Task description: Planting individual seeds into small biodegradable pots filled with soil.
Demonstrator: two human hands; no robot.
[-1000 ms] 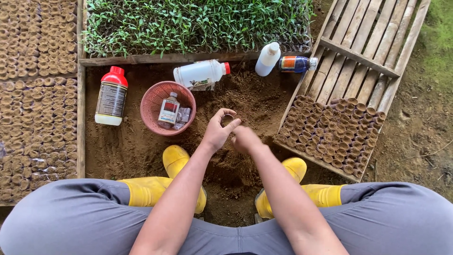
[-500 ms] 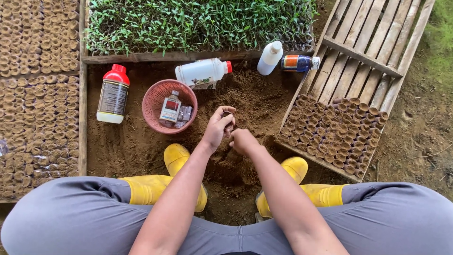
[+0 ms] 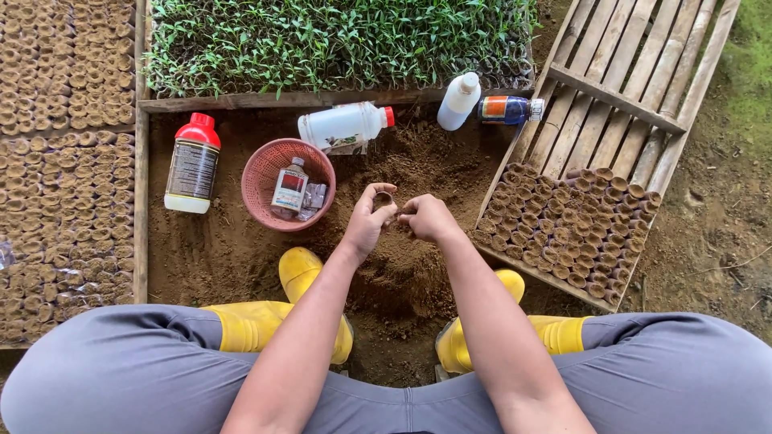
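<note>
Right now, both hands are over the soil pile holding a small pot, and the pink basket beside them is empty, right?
Not quite. The head view shows the pink basket holds a small bottle and a packet beside it. The rest stands: the left hand and right hand hold a small pot over the soil pile.

A small brown rolled-leaf seedling cup (image 3: 385, 198) is held upright, mouth open upward, just above the mound of loose brown soil (image 3: 402, 265). The mound lies at six o'clock from the cup, between two yellow boots.
</note>
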